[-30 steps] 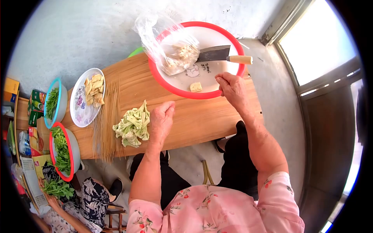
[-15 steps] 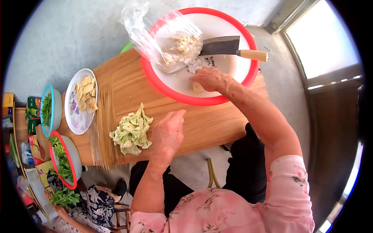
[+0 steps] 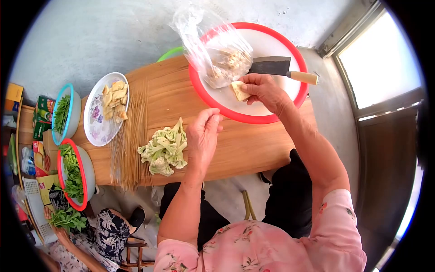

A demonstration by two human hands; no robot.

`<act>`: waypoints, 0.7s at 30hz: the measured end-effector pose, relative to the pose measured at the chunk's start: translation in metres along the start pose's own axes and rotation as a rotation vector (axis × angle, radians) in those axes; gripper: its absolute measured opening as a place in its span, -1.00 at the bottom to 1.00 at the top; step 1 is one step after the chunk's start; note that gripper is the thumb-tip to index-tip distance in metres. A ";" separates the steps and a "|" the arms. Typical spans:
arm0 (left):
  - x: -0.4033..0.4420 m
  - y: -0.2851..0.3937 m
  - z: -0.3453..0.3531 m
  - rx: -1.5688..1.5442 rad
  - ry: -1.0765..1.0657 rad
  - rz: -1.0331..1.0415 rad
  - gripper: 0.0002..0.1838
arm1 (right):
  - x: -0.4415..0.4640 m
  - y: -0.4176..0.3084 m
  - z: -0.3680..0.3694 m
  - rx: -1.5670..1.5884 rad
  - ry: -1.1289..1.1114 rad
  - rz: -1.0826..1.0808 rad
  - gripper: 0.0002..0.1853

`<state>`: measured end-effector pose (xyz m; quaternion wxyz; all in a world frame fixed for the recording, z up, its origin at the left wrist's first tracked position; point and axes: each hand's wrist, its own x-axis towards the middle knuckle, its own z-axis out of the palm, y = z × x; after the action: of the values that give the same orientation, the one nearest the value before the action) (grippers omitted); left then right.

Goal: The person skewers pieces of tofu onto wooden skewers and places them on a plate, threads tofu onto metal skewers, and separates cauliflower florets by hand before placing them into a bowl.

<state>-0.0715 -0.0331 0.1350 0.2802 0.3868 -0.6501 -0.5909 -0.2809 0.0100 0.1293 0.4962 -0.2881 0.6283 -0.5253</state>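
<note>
Between the thumb and fingers of my right hand (image 3: pixel 267 93) is a flat, pale yellow slice of food (image 3: pixel 240 91), raised over the near part of the red-rimmed basin (image 3: pixel 213 109). My left hand (image 3: pixel 204 133) is closed in a pinch over the wooden table, left of the basin; whatever it pinches, if anything, is too thin to make out. Beside it lies a pile of cauliflower florets (image 3: pixel 164 149). In the basin are a clear plastic bag (image 3: pixel 217 63) with pale pieces inside and a cleaver (image 3: pixel 272 66), its wooden handle resting across the rim.
A bundle of thin wooden skewers (image 3: pixel 133 149) lies on the table (image 3: pixel 235 149) by a flowered plate (image 3: pixel 95 129) of yellowish slices. Further left stand a blue-rimmed bowl (image 3: pixel 72 120) and a red-rimmed bowl (image 3: pixel 88 172) of greens. Another person (image 3: pixel 111 231) sits at lower left holding leafy greens (image 3: pixel 68 220).
My right hand has lifted the pale slice from the basin and drawn it back towards me. My left hand has moved slightly up and right. The view has shifted a little.
</note>
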 end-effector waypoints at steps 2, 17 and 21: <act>0.005 0.001 -0.004 -0.180 -0.012 -0.052 -0.80 | -0.015 -0.007 0.022 0.053 -0.011 -0.018 -0.78; -0.008 0.009 -0.019 0.050 0.140 0.359 -0.78 | -0.055 0.004 0.086 0.140 0.051 -0.271 -0.70; -0.002 0.003 -0.018 0.115 0.186 0.463 -0.74 | -0.051 0.010 0.088 0.270 0.019 -0.304 -0.75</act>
<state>-0.0564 -0.0415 0.1405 0.4444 0.2956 -0.7252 -0.4349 -0.1808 0.0250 0.1404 0.4392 -0.3055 0.5064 -0.6762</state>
